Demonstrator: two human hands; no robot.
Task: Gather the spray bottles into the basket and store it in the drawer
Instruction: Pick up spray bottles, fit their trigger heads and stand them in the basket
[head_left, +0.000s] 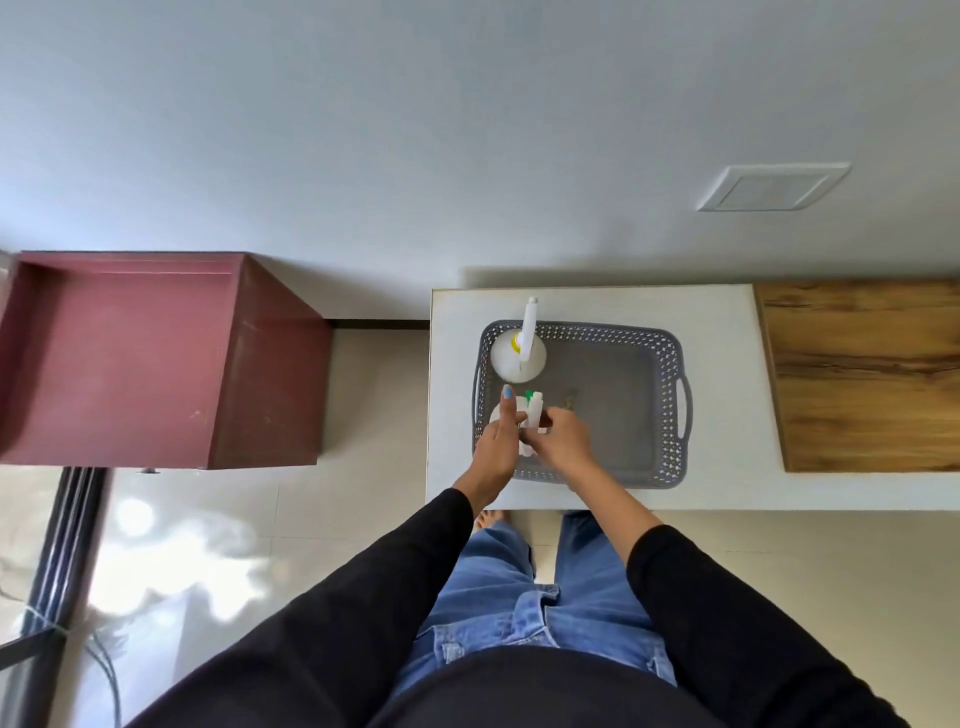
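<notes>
**Two hands meet over a spray bottle in a grey basket**

Fingers (531, 427) of both hands are wrapped round the white trigger head of a small spray bottle (535, 410), just left of the frame's centre. The left hand (496, 441) cups the bottle's side with its thumb raised, a blue-painted nail showing, while the right hand (563, 434) is curled onto the head from the other side; the bottle is partly hidden by the fingers, so how firmly each grips is hard to judge. A green part shows at the top of the bottle's head. The bottle stands upright in the near left corner of the grey perforated basket (670, 364). Above it in the frame, in the basket's far left corner, stands a second spray bottle (506, 358), round and white with a yellow collar and a long white nozzle reaching past the basket's rim. The rest of the basket floor appears bare apart from a small dark mark near the middle. The basket sits on a white tabletop (727, 312), which adjoins a wood-grain surface (857, 374) at the right edge of the frame. A dark red cabinet (130, 358) stands at the left, apart from the tabletop. Black sleeves and blue jeans fill the lower frame above a pale tiled floor (379, 405).
</notes>
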